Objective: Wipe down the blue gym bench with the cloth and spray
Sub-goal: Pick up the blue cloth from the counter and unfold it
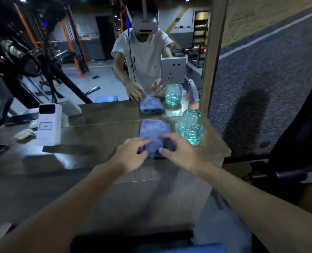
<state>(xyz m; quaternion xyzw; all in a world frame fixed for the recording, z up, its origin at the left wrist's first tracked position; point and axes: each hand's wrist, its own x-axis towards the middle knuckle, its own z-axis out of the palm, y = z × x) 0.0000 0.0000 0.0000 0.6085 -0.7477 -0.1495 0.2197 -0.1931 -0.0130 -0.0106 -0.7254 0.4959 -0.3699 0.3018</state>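
I am gripping the near edge of the blue cloth [154, 130] with my left hand [131, 155] and right hand [181, 151], fingers curling onto it. The spray bottle [190, 127] is standing just beyond my right hand.

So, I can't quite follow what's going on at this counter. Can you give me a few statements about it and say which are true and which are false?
1. The left hand and the right hand are both on the blue cloth. True.
2. The right hand is holding the spray bottle. False: the bottle stands untouched on the counter, just right of the cloth.
3. The spray bottle has blue-green liquid in it. True.
4. The white device stands to the right of the bottle. False: it stands well to the left of the cloth.
5. A mirror behind the counter reflects the cloth and the bottle. True.
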